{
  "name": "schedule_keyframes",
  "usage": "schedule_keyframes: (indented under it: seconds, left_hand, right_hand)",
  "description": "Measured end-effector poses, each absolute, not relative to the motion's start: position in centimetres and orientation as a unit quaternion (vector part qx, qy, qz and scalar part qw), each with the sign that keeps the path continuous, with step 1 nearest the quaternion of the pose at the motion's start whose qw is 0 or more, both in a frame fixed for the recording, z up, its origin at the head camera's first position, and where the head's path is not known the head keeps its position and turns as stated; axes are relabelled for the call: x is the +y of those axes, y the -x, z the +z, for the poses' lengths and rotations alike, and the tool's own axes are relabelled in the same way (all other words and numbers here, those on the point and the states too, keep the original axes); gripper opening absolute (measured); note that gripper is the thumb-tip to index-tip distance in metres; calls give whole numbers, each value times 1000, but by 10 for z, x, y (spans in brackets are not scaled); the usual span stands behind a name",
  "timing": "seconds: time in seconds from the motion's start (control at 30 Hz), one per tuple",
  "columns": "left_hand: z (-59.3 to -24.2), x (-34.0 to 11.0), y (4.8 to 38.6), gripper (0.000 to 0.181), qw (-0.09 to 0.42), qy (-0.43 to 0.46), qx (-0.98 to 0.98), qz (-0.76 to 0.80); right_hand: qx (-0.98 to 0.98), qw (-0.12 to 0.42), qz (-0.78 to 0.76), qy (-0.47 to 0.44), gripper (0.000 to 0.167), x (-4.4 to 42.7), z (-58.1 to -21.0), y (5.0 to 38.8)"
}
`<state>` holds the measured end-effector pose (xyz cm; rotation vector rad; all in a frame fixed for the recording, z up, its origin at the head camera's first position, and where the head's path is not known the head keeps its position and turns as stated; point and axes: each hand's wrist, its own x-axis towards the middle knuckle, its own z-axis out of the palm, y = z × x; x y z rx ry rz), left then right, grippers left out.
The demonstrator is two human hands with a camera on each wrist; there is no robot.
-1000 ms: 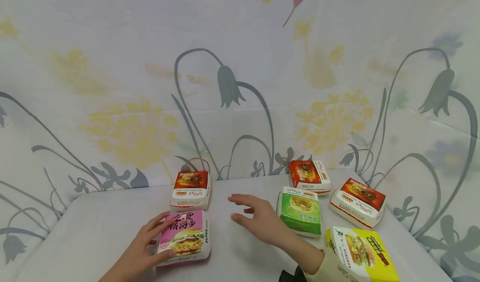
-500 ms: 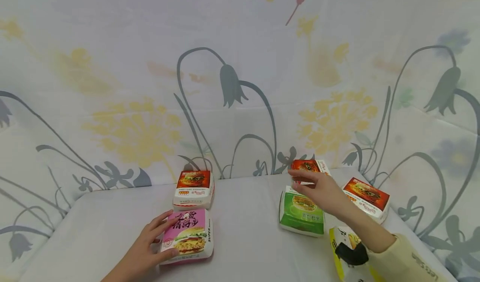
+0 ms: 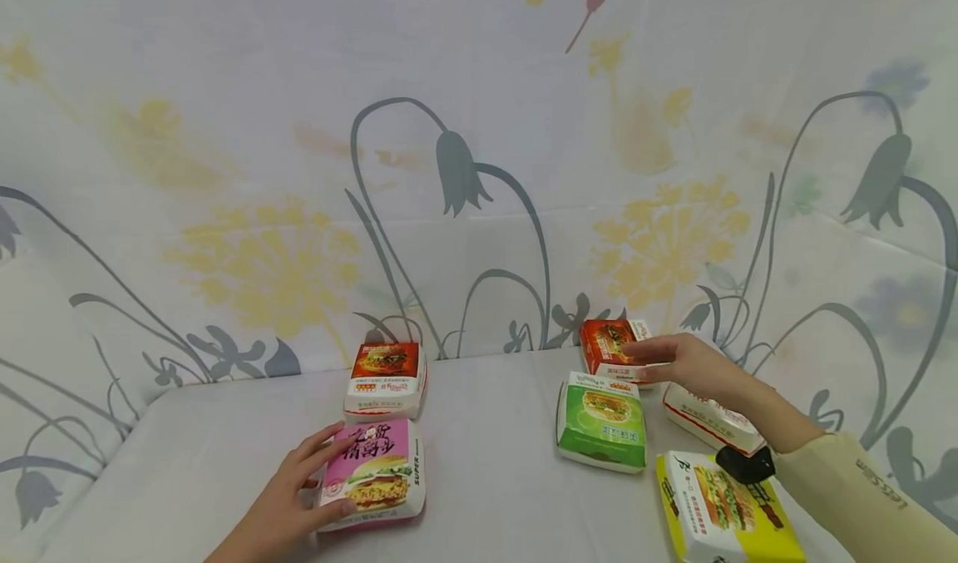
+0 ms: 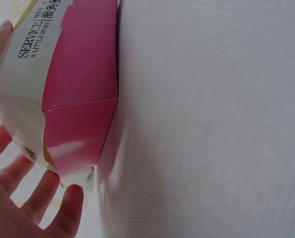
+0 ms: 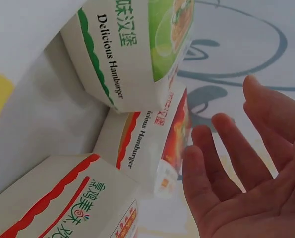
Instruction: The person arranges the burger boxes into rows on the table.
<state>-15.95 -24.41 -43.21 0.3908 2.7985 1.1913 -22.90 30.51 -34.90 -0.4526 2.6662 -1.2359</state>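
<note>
My left hand (image 3: 288,492) holds the left end of a pink burger box (image 3: 374,471), thumb at its near side and fingers at its far side. The left wrist view shows this box's pink lower wall (image 4: 83,59) on the cloth. My right hand (image 3: 688,363) hovers with fingers extended, apart from the boxes in the right wrist view. Nearest it are a red-topped burger box (image 3: 606,347) at the back and a second red-and-white burger box (image 3: 703,417), partly hidden under the hand and forearm. A green burger box (image 3: 602,422) lies left of the hand.
Another red-topped burger box (image 3: 385,376) stands just behind the pink one. At the front right lies a yellow-and-white burger box (image 3: 722,505), partly behind the right wrist's black strap. A flower-printed cloth (image 3: 479,280) rises behind the white-covered table (image 3: 509,480).
My right hand has moved right from the middle, across the green box, to the back right boxes. The left hand has stayed on the pink box.
</note>
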Motion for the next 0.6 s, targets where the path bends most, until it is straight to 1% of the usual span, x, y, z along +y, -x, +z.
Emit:
schedule_keyframes:
  seconds: [0.2,0.37,0.6]
  left_hand:
    - [-432,-245,159,76,28,-134,915,380]
    - [-433,-245,160,75,24,-137,915,379]
    - [-433,-246,161,76,24,-139,916,375]
  right_hand:
    - [892,99,-410,161,49,311,-357,239]
    - [890,133,-403,167,48,308,-360,244]
    - [892,167,-374,192,47,299,-361,250]
